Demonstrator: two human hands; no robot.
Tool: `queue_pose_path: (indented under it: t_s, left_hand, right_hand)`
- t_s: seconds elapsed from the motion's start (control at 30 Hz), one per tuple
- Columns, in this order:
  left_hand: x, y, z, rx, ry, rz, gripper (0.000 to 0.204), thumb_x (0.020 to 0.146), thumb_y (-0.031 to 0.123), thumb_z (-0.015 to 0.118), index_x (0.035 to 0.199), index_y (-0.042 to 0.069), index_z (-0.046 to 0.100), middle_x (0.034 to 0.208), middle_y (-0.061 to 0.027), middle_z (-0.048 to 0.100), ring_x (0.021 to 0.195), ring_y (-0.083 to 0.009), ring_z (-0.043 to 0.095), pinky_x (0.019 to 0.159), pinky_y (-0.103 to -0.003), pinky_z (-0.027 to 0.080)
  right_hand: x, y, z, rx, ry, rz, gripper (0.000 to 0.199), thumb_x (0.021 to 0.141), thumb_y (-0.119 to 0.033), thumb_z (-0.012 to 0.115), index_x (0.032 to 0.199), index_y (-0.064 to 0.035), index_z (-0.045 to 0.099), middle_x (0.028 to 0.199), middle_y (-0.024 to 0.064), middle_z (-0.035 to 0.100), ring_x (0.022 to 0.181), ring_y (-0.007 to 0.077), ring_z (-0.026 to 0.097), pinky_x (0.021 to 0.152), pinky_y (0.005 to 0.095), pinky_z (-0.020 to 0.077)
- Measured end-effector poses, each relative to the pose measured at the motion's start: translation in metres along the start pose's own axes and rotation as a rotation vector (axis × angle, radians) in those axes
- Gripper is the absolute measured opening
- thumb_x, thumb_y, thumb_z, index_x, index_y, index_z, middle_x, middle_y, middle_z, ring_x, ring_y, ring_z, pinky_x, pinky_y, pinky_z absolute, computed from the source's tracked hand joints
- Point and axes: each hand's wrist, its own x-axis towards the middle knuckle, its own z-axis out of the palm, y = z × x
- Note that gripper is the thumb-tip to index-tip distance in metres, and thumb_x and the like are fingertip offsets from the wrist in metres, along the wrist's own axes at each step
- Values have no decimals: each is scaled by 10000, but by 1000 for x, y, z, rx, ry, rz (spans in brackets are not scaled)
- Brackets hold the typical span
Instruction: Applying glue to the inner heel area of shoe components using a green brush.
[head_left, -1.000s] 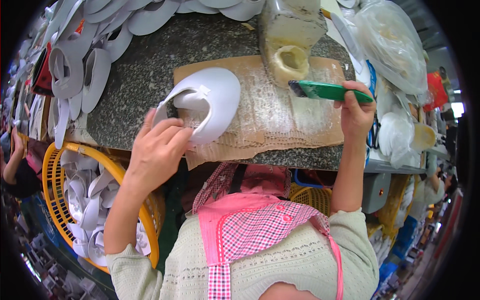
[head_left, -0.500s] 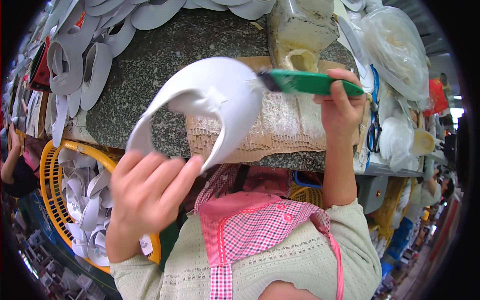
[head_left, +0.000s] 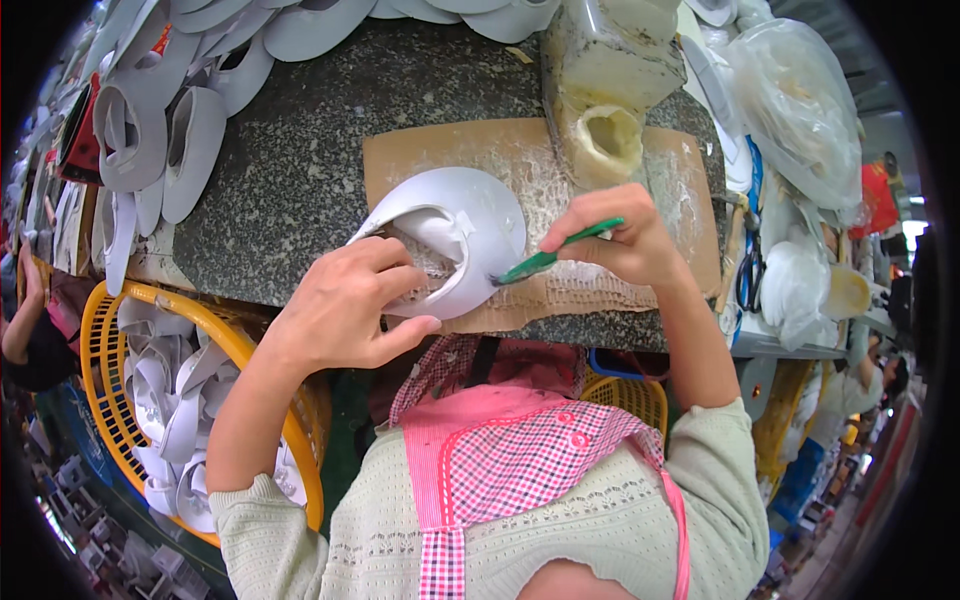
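A white shoe upper (head_left: 487,212), its opening facing my left, lies on a glue-smeared cardboard sheet (head_left: 410,150). My left hand (head_left: 355,305) grips its left end, fingertips over the opening and thumb along the near edge. In my right hand (head_left: 625,240) is a brush with a flat green handle (head_left: 535,263). The brush's dark tip touches the upper's right-hand near rim. Beyond my right hand stands a cloudy plastic glue container (head_left: 610,80), with a crusted round mouth pointing toward me.
White shoe uppers (head_left: 180,150) line the far and left sides of the speckled stone tabletop (head_left: 270,200). A yellow basket (head_left: 215,320) of white uppers is at lower left. Scissors (head_left: 748,275) and plastic-wrapped items (head_left: 795,100) lie to the right. Another person's arm (head_left: 30,300) shows at far left.
The shoe upper came down onto the cardboard, and my left hand shifted right and away from me. My right hand moved left and lower, tilting the brush down onto the upper's near rim.
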Motion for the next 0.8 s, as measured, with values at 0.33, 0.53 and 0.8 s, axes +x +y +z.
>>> queue_pose_path:
  t_s: [0.33, 0.53, 0.8]
  left_hand:
    - [22, 6, -2, 104, -389, -101, 200, 656, 206, 641, 772, 45, 618, 686, -121, 586, 686, -292, 582, 622, -384, 455]
    - [23, 7, -23, -245, -274, -261, 141, 685, 116, 606, 804, 40, 610, 640, -107, 594, 548, -254, 584, 532, -306, 453]
    - [-8, 20, 13, -228, 298, -555, 280, 760, 75, 611, 1022, -10, 559, 767, -105, 643, 661, -122, 621, 626, -242, 475]
  right_hand:
    - [-20, 8, 9, 30, 173, 48, 122, 696, 45, 640, 791, -29, 664, 767, 73, 654, 708, 150, 611, 627, 260, 468]
    - [-40, -17, 7, 457, 602, 66, 110, 772, 19, 590, 874, 57, 605, 728, 119, 615, 589, 149, 588, 507, 232, 465]
    - [-11, -28, 25, 471, 738, -222, 168, 816, -20, 568, 958, 70, 572, 756, 125, 597, 549, 149, 569, 485, 233, 455]
